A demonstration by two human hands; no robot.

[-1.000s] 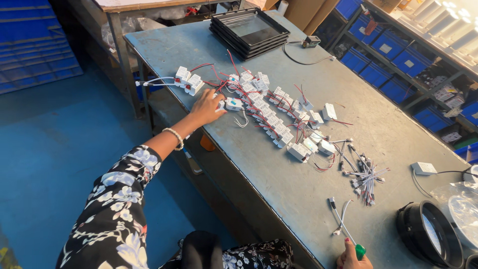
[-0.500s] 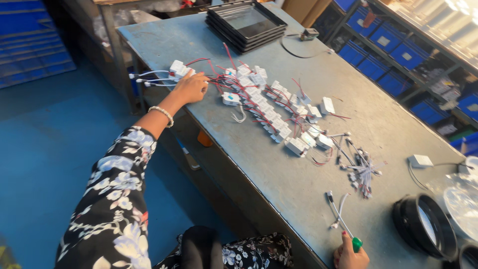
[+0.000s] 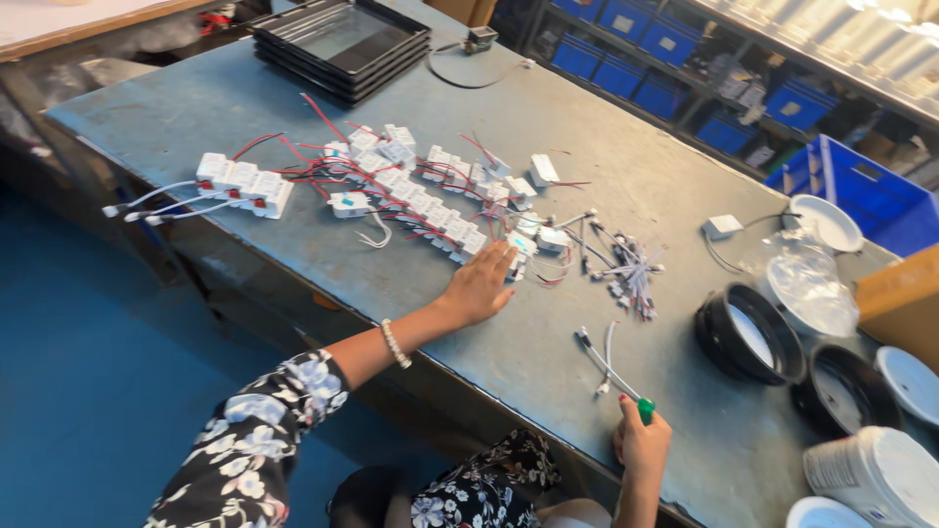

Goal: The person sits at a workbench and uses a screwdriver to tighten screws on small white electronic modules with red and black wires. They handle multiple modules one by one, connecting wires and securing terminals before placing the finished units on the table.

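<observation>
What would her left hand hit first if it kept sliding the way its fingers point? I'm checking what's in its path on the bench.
The left hand points up and right; its fingertips already meet the near end of the row of small white modules with red wires. Depth past them is unclear.

Grey metal workbench [image 3: 293, 108], blue floor [image 3: 88, 391], shelves of blue bins [image 3: 685, 49] behind.

My left hand [image 3: 479, 286] lies flat and palm down, fingers spread and pointing away from me, arm stretched out from the desk's near edge, while my right hand [image 3: 641, 442] sits curled in a fist right at that edge.
</observation>
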